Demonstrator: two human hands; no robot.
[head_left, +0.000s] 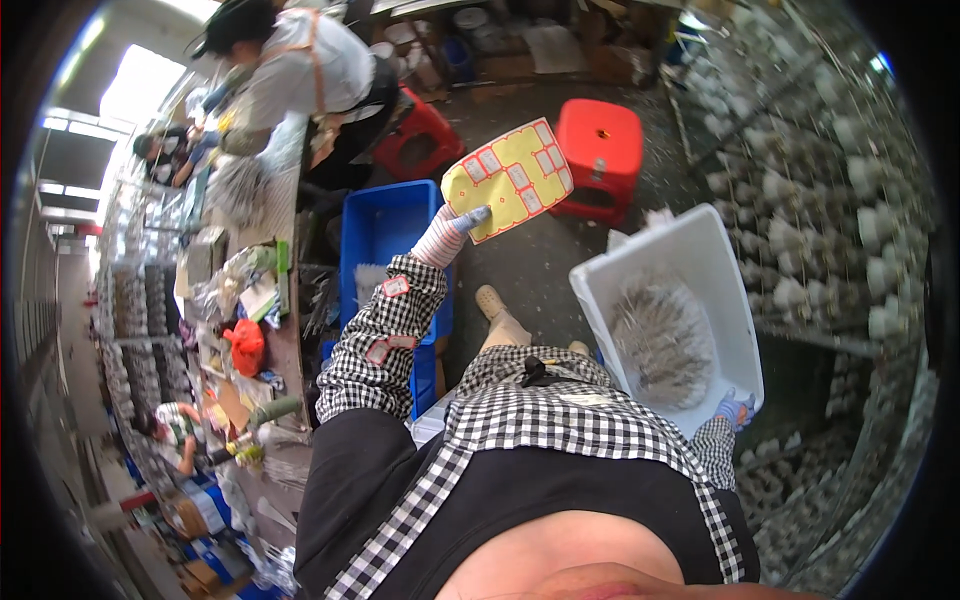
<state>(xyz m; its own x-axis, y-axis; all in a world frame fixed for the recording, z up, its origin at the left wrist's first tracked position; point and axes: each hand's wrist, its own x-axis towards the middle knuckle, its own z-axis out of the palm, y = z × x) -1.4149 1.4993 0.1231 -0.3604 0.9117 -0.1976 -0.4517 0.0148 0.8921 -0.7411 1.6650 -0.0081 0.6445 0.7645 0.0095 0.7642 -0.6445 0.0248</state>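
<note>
My left hand (468, 219), in a glove with a striped cuff, is stretched out ahead and pinches the near edge of a sheet of labels (518, 178). The sheet is yellow where stickers have come off, and several white, red-edged stickers remain. A few such stickers (396, 287) are on my left checked sleeve. My gloved right hand (735, 408) grips the near right corner of a white plastic tub (736, 310). Inside the tub lies a dense bundle of thin greyish strands (662, 345); their exact kind I cannot make out.
A red stool (600, 140) stands beyond the tub, another red stool (420, 135) farther left. Blue bins (395, 205) sit beside my left arm. A cluttered workbench (285, 345) runs along the left, with a co-worker (310, 70) bent over it. Racks of white parts (800, 215) line the right.
</note>
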